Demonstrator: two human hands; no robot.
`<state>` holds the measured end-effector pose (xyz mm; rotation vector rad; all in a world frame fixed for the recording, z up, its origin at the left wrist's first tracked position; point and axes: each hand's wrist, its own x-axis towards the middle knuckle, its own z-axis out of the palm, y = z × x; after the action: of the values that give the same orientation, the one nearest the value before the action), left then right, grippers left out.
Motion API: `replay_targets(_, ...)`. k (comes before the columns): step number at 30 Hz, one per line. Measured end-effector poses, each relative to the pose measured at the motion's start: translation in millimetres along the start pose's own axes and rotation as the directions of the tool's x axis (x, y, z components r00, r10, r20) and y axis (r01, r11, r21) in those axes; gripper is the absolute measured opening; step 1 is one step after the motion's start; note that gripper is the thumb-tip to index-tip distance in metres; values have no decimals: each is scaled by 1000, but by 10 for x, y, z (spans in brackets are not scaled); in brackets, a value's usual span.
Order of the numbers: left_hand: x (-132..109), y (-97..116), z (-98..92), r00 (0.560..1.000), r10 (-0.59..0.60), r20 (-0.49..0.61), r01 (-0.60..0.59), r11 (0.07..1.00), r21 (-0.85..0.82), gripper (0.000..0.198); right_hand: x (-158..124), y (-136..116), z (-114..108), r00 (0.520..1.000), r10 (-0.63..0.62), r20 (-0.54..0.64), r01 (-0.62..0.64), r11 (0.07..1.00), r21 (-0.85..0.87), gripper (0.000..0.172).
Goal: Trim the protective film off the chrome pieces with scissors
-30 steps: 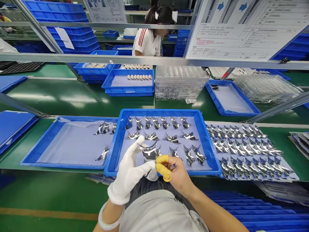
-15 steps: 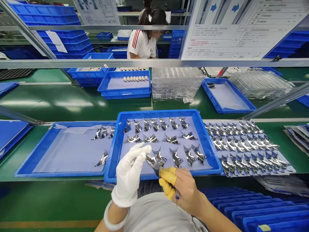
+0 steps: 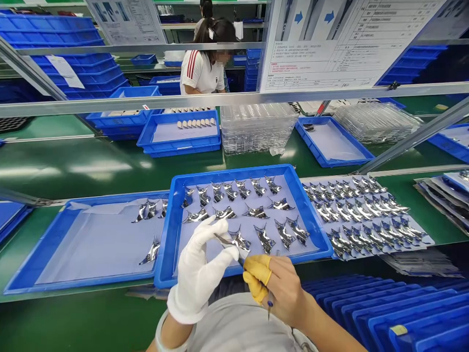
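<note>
My left hand (image 3: 200, 271), in a white glove, pinches a shiny chrome fin-shaped part (image 3: 229, 243) between thumb and fingers, edge-on, above the near rim of the middle blue tray (image 3: 166, 254). My right hand (image 3: 280, 288), with yellow finger cots on thumb and forefinger, pinches the same part's lower right end and also holds a thin blue pen-like tool (image 3: 270, 303) pointing down. The tray holds several more chrome parts (image 3: 256, 211) in rows on a pale liner.
A second blue tray (image 3: 54, 259) on the left holds several parts. More parts lie on a sheet (image 3: 362, 210) to the right. Clear plastic trays (image 3: 256, 127) and blue trays stand across the green belt. A person in a white shirt (image 3: 200, 71) works beyond. Stacked blue bins (image 3: 384, 313) sit lower right.
The part has turned from flat-on to edge-on between my hands. My right hand dropped slightly and the pen-like tool now points down. The view shifted right and up.
</note>
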<state>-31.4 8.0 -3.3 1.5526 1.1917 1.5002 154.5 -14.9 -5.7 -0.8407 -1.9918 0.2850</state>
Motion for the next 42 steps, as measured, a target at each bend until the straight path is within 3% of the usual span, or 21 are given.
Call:
replay_targets(4,-22,-5,41,988,24,-151,-24,1000,-4,15,-14,43,14,999,-45,-14,45,999,2,21)
replay_targets(8,-29,48,93,965,142,-218,-139,990,30,13,-38,123,55,1000,-9,-25,10,997,72,17)
replay_targets(11,-40,110,98,950,268,-159,-254,961,106,22,-75,206,119,997,59,-46,-53,990,134,19)
replay_targets(14,-67,159,53,930,366,-20,-357,917,179,30,-100,268,178,993,113,-41,-102,972,212,22)
replay_targets(17,-89,194,0,892,435,124,-452,857,247,35,-113,286,205,992,123,-40,-110,966,233,24)
replay_targets(19,-98,209,-11,876,456,159,-483,833,270,37,-128,280,204,992,114,-49,-101,972,214,24)
replay_targets(24,-141,174,60,915,393,88,-402,887,225,47,-209,231,173,998,34,-52,-29,995,98,28)
replay_targets(28,-211,110,114,980,193,-44,-191,981,29,38,-233,187,127,999,29,22,-32,989,147,29)
replay_targets(30,-236,93,111,989,128,-72,-132,989,-62,36,-206,164,81,985,145,88,-163,953,256,27)
replay_targets(33,-251,73,78,983,158,-88,-164,985,-61,36,-132,116,-32,888,398,231,-458,807,372,22)
replay_targets(35,-250,56,51,979,188,-85,-191,981,-34,36,-80,71,-125,827,467,313,-560,731,389,24)
replay_targets(36,-247,47,40,977,197,-80,-199,980,-26,35,-58,48,-170,822,463,333,-567,727,387,25)
replay_targets(42,-216,10,18,973,230,-25,-231,971,-59,32,-7,-33,-255,906,295,304,-400,834,380,34)
